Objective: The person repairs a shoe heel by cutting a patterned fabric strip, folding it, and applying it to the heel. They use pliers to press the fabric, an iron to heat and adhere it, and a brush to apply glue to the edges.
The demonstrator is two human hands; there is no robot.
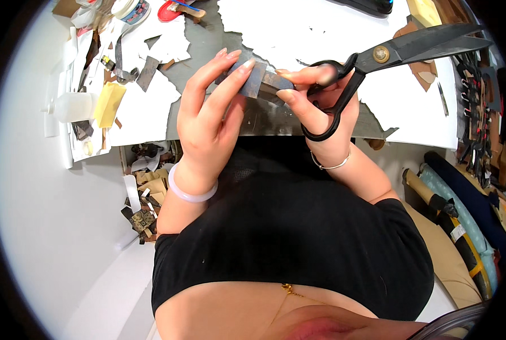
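A small, stiff grey-blue and brown piece (254, 80) with a folded or box-like shape is held up over the near edge of the table. My left hand (206, 110) grips its left end, fingers curled over it. At the other end, the thumb and fingertips of my right hand (321, 107) pinch it. Large black scissors (403, 50) hang on that same right hand, their handle loops around the fingers. The blades point to the upper right, slightly apart. What the piece is made of, I cannot tell.
Torn white paper (298, 34) covers much of the grey table (207, 42). On the left stand a clear squeeze bottle (74, 107), a yellow block (110, 105) and scraps. Tools hang at the right edge (474, 107); fabric rolls (462, 209) lean below. A scrap pile (151, 192) lies lower left.
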